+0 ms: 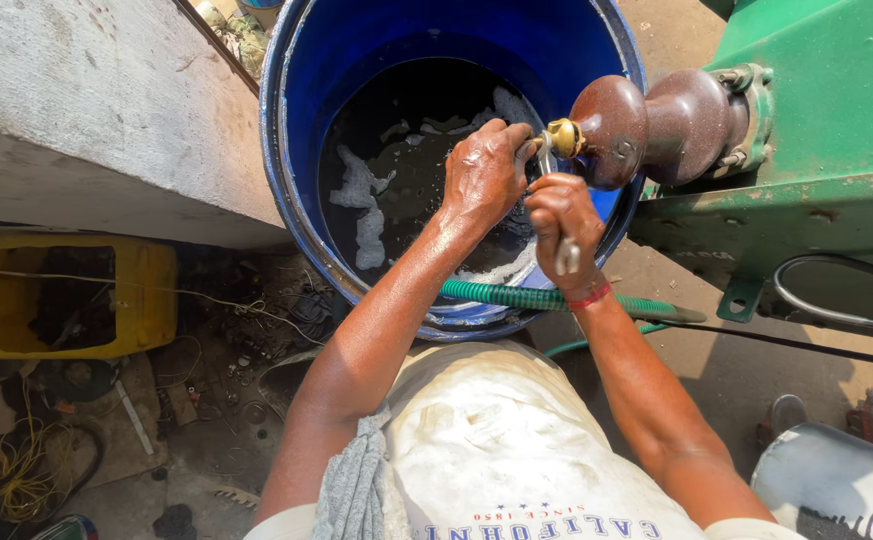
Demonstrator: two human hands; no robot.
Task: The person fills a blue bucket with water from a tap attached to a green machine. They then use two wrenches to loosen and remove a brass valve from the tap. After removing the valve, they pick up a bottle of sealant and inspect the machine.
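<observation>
Over a big blue drum (297, 130) holding dark water with patches of white foam, both my hands work at a small brass fitting (561, 136). The fitting sits on the end of a rounded brown metal body (647, 128) bolted to a green machine (837, 130). My left hand (484, 172) is closed around the fitting from the left. My right hand (561, 215) grips a metal wrench (567, 255) just below the fitting; a red thread circles that wrist. A green ribbed hose (517, 296) lies over the drum's near rim, under my forearms.
A concrete wall (87, 110) runs along the left. Below it stands an open yellow container (67, 295) with dark contents, amid tangled wires, scraps and small parts on the ground. A black cable (837, 312) loops by the green machine. A grey metal cylinder (837, 485) sits at bottom right.
</observation>
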